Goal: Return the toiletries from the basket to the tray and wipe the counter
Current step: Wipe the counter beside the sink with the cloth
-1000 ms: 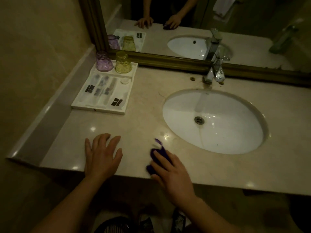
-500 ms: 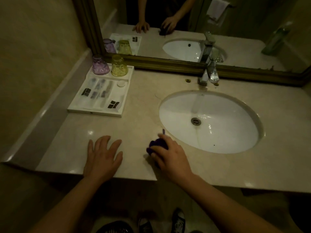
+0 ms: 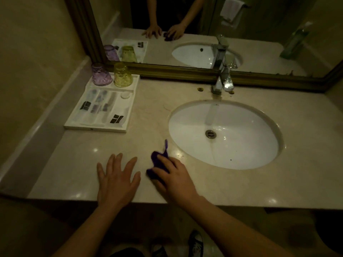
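Note:
My right hand (image 3: 175, 179) presses a dark purple cloth (image 3: 157, 160) onto the beige marble counter (image 3: 148, 115), just left of the sink and near the front edge. My left hand (image 3: 117, 179) lies flat beside it, fingers spread, holding nothing. At the back left a white tray (image 3: 92, 126) holds several wrapped toiletries (image 3: 101, 106), with a purple glass (image 3: 101, 75) and a yellow glass (image 3: 122, 75) upside down at its far end. No basket is in view.
A white oval sink (image 3: 241, 145) is set into the counter on the right, a chrome faucet (image 3: 221, 78) behind it. A gold-framed mirror (image 3: 185, 73) runs along the back. A wall and ledge bound the left side.
My right hand slid the cloth away toward the sink rim, then back toward the front edge and a little left. My left hand stayed flat in place.

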`<control>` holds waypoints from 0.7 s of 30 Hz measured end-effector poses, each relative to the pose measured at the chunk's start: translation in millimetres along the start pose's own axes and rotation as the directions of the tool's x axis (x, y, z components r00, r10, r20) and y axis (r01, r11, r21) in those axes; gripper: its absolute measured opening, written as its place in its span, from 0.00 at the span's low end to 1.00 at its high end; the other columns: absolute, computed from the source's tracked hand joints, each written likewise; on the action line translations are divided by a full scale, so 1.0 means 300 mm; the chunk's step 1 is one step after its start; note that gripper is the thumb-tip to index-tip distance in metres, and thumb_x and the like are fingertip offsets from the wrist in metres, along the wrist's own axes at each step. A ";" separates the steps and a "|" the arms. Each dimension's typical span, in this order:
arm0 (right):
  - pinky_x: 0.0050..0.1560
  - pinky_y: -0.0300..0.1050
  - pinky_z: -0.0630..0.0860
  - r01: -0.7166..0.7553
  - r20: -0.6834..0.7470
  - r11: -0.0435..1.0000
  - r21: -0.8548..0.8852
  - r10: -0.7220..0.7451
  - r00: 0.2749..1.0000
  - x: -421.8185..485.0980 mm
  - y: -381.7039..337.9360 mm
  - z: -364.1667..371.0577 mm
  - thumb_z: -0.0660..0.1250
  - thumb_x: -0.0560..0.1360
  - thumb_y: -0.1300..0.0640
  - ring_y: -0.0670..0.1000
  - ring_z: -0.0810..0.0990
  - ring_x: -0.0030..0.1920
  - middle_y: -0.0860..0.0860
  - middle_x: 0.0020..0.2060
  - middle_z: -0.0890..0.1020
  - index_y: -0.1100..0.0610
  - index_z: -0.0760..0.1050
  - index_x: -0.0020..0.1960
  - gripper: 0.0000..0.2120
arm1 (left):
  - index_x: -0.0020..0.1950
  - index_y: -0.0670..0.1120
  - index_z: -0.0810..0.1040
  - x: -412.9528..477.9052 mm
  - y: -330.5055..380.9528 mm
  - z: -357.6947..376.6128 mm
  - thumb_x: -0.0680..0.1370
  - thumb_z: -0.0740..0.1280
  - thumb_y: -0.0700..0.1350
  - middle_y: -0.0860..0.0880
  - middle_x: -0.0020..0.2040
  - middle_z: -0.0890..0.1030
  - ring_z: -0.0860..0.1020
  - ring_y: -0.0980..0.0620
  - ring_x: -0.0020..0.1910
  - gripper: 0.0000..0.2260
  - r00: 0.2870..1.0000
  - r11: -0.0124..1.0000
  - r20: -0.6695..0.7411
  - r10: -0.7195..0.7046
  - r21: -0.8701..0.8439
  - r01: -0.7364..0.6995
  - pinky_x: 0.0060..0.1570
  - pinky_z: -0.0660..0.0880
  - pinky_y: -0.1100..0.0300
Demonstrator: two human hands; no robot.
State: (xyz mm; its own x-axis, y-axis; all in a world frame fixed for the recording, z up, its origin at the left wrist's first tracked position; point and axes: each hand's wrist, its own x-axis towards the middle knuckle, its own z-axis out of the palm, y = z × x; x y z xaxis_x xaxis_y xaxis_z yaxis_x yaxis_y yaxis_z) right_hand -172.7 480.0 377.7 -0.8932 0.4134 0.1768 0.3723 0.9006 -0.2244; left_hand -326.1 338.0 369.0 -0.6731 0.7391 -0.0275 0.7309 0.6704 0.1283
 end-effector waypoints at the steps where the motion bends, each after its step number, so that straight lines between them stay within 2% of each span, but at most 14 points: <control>1: 0.61 0.53 0.74 0.056 -0.013 0.998 0.034 -0.055 0.998 -0.030 0.032 -0.025 0.63 0.77 0.43 0.58 0.74 0.62 0.52 0.68 0.75 0.48 0.78 0.62 0.16 | 0.76 0.60 0.59 -0.001 0.000 0.000 0.76 0.43 0.63 0.44 0.77 0.57 0.50 0.44 0.77 0.28 1.000 1.000 -0.002 0.002 -0.002 -0.002 0.73 0.40 0.37; 2: 0.56 0.51 0.76 0.051 -0.056 0.995 0.085 -0.047 0.997 -0.059 0.065 -0.051 0.66 0.76 0.46 0.56 0.77 0.57 0.52 0.64 0.78 0.49 0.80 0.60 0.14 | 0.75 0.59 0.60 -0.003 0.001 0.000 0.76 0.44 0.63 0.43 0.77 0.58 0.50 0.43 0.77 0.28 1.000 1.000 -0.002 0.003 -0.009 -0.003 0.73 0.41 0.37; 3: 0.53 0.49 0.77 -0.017 -0.112 0.984 0.175 0.037 0.993 -0.080 0.097 -0.081 0.67 0.76 0.48 0.54 0.79 0.54 0.51 0.60 0.80 0.51 0.80 0.58 0.13 | 0.75 0.59 0.61 -0.005 0.002 0.000 0.76 0.44 0.63 0.43 0.77 0.59 0.51 0.43 0.77 0.28 1.000 1.000 -0.008 0.003 -0.019 -0.003 0.73 0.41 0.37; 5: 0.50 0.44 0.77 -0.243 -0.143 0.867 0.435 0.333 0.932 -0.108 0.161 -0.157 0.65 0.77 0.50 0.49 0.79 0.51 0.47 0.53 0.80 0.48 0.79 0.57 0.11 | 0.74 0.59 0.62 -0.002 0.003 -0.001 0.77 0.45 0.63 0.43 0.76 0.60 0.52 0.43 0.76 0.27 1.000 1.000 -0.017 0.000 -0.028 0.000 0.73 0.41 0.37; 7: 0.51 0.39 0.74 -0.410 -0.025 0.671 0.618 0.537 0.843 -0.140 0.237 -0.207 0.59 0.79 0.45 0.48 0.78 0.56 0.43 0.55 0.78 0.40 0.75 0.57 0.10 | 0.74 0.59 0.62 -0.001 -0.001 0.004 0.77 0.46 0.62 0.43 0.77 0.60 0.51 0.44 0.77 0.26 1.000 1.000 -0.010 0.001 -0.026 -0.001 0.73 0.42 0.37; 8: 0.57 0.40 0.71 -0.475 0.044 0.650 0.593 0.563 0.826 -0.164 0.269 -0.222 0.57 0.80 0.41 0.50 0.75 0.63 0.44 0.62 0.76 0.38 0.73 0.61 0.12 | 0.74 0.59 0.62 -0.001 -0.001 0.007 0.77 0.46 0.62 0.43 0.76 0.60 0.51 0.44 0.77 0.26 1.000 1.000 -0.010 -0.001 -0.024 0.001 0.73 0.42 0.37; 10: 0.72 0.51 0.62 -0.508 0.093 0.800 0.319 0.507 0.857 -0.209 0.307 -0.222 0.55 0.79 0.35 0.53 0.59 0.76 0.48 0.76 0.61 0.40 0.65 0.73 0.24 | 0.74 0.59 0.63 0.000 0.001 0.011 0.77 0.47 0.62 0.43 0.76 0.62 0.53 0.43 0.76 0.26 1.000 1.000 -0.015 -0.006 -0.021 0.006 0.73 0.44 0.36; 11: 0.76 0.55 0.56 -0.456 0.099 0.870 0.186 0.445 0.890 -0.223 0.307 -0.207 0.54 0.78 0.33 0.53 0.52 0.78 0.48 0.79 0.53 0.40 0.58 0.76 0.29 | 0.73 0.58 0.64 0.000 0.002 0.012 0.77 0.47 0.61 0.43 0.75 0.62 0.54 0.42 0.76 0.25 1.000 1.000 -0.017 -0.005 -0.020 0.005 0.73 0.45 0.36; 13: 0.77 0.56 0.48 -0.327 0.145 0.944 0.055 0.316 0.938 -0.230 0.285 -0.173 0.51 0.78 0.32 0.53 0.47 0.79 0.46 0.79 0.47 0.40 0.52 0.78 0.31 | 0.73 0.58 0.65 0.002 0.000 0.011 0.77 0.48 0.61 0.42 0.75 0.63 0.56 0.41 0.75 0.25 1.000 1.000 -0.026 0.000 -0.015 0.000 0.73 0.45 0.36; 15: 0.78 0.57 0.47 -0.304 0.126 0.952 0.037 0.297 0.946 -0.237 0.248 -0.133 0.53 0.78 0.35 0.54 0.50 0.79 0.45 0.78 0.50 0.43 0.57 0.77 0.29 | 0.73 0.57 0.65 -0.003 -0.001 0.014 0.78 0.48 0.61 0.42 0.75 0.64 0.56 0.41 0.75 0.25 1.000 1.000 -0.029 0.004 -0.016 -0.004 0.73 0.46 0.36; 18: 0.77 0.60 0.51 -0.380 0.095 0.925 -0.020 0.380 0.920 -0.184 0.095 -0.083 0.53 0.76 0.32 0.59 0.54 0.78 0.48 0.77 0.60 0.43 0.64 0.75 0.30 | 0.73 0.58 0.66 0.005 0.005 0.013 0.77 0.49 0.61 0.42 0.75 0.64 0.57 0.42 0.75 0.25 0.999 1.000 -0.035 -0.011 -0.018 0.010 0.73 0.46 0.37; 21: 0.76 0.63 0.51 -0.169 0.103 0.985 -0.023 0.170 0.980 -0.085 -0.116 0.016 0.54 0.77 0.34 0.64 0.59 0.75 0.51 0.76 0.64 0.42 0.64 0.74 0.27 | 0.73 0.58 0.65 0.000 0.008 0.011 0.78 0.47 0.60 0.42 0.75 0.64 0.57 0.42 0.75 0.25 0.999 1.000 -0.032 -0.017 0.000 0.017 0.73 0.48 0.37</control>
State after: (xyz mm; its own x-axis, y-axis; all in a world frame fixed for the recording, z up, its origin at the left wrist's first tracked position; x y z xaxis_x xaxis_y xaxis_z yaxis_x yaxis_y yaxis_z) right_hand -164.1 437.6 376.4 -0.8381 0.5443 0.0360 0.5232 0.8208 -0.2293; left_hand -324.1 339.7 366.2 -0.6888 0.7250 0.0016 0.7192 0.6830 0.1274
